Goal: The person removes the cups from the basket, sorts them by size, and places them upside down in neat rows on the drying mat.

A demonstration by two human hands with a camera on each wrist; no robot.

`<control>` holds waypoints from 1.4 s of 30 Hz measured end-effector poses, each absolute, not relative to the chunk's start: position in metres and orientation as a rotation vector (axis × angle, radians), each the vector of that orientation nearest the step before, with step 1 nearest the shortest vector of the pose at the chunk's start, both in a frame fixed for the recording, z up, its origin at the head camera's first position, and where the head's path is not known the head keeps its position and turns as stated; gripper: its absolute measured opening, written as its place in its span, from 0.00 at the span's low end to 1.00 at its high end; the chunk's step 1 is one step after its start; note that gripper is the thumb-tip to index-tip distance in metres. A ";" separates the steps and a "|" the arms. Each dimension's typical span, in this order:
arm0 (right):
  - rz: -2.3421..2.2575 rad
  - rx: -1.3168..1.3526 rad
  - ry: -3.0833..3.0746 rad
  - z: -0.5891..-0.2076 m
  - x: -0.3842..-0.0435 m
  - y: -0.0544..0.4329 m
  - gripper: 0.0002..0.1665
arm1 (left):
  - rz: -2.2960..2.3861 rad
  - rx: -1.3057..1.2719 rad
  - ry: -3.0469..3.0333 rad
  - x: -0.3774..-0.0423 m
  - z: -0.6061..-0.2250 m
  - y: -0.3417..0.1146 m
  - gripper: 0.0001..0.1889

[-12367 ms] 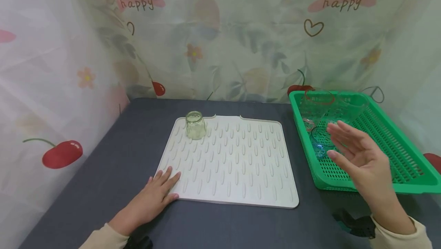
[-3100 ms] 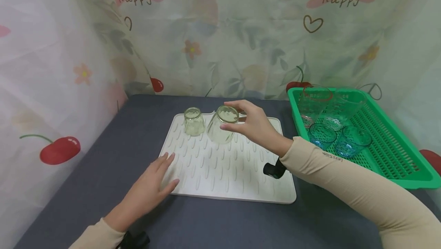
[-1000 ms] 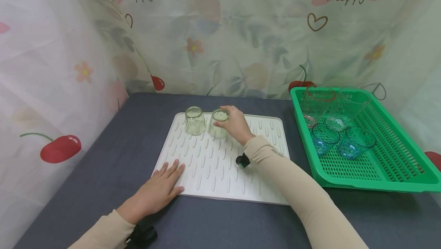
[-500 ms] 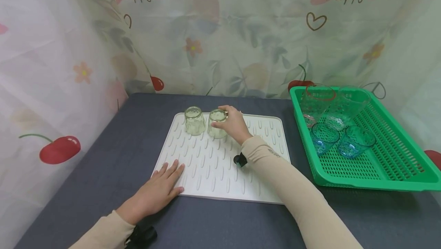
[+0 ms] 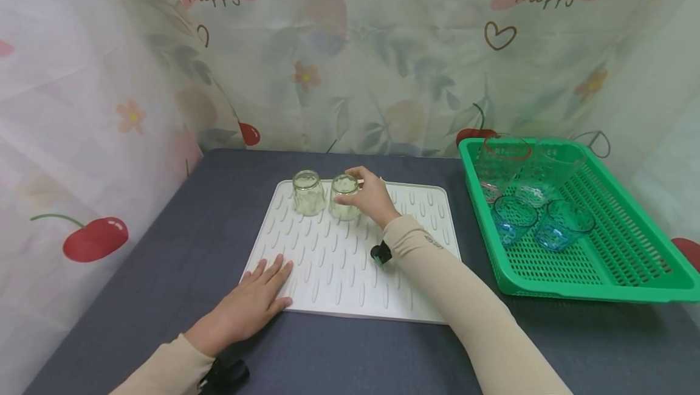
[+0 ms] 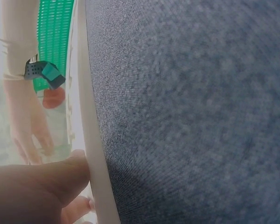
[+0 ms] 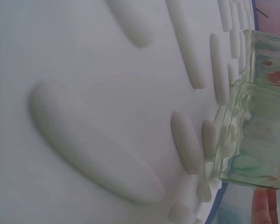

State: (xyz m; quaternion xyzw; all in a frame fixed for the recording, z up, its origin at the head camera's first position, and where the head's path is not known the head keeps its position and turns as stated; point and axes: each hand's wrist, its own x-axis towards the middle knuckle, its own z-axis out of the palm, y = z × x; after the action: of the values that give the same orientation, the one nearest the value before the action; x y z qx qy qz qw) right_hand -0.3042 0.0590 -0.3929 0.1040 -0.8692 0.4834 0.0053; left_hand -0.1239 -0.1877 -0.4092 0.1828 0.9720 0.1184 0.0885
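Note:
A white drying mat (image 5: 383, 273) with raised ridges lies on the dark table. My right hand (image 5: 374, 200) grips a pale green drinking glass (image 5: 343, 203) between thumb and fingers. That glass stands upside down on the mat's far left part; its rim meets the ridges in the right wrist view, where fingertips (image 7: 260, 205) show beside its wall. Just left of it stands a matching upside-down glass (image 5: 308, 194), held by nothing. My left hand (image 5: 248, 307) rests with spread fingers on the mat's near left corner, its thumb (image 6: 72, 177) at the mat's edge.
At the right stands a green plastic basket (image 5: 596, 295). Inside are two blue glasses, one of them nearer the middle (image 5: 566, 225), a red-rimmed glass (image 5: 505, 167) and a tall clear glass (image 5: 555, 167). A printed curtain (image 5: 383, 67) hangs behind the table.
Earlier only one glass stood on the mat and my right hand was over the basket. Then it held the second glass tilted at the mat; now that glass stands there. Little differs since half a second ago.

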 end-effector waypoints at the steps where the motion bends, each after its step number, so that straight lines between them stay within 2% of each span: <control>1: 1.511 0.327 -2.726 -0.393 -0.304 0.059 0.39 | 0.354 0.545 2.890 -0.124 -0.409 -0.188 0.33; 16: 1.554 0.343 -2.726 -0.395 -0.303 0.061 0.37 | 0.372 0.531 2.871 -0.123 -0.408 -0.188 0.34; 34: 1.562 0.315 -2.733 -0.393 -0.301 0.059 0.46 | 0.376 0.510 2.852 -0.124 -0.408 -0.187 0.34; 42: 1.580 0.331 -2.765 -0.383 -0.300 0.062 0.44 | 0.367 0.512 2.844 -0.125 -0.407 -0.187 0.34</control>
State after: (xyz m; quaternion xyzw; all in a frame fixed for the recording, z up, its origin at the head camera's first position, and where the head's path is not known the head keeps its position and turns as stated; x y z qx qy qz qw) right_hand -0.3001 0.0616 -0.3832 0.1033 -0.8632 0.4932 -0.0300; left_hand -0.1254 -0.1874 -0.4072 0.1746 0.9700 0.1250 0.1140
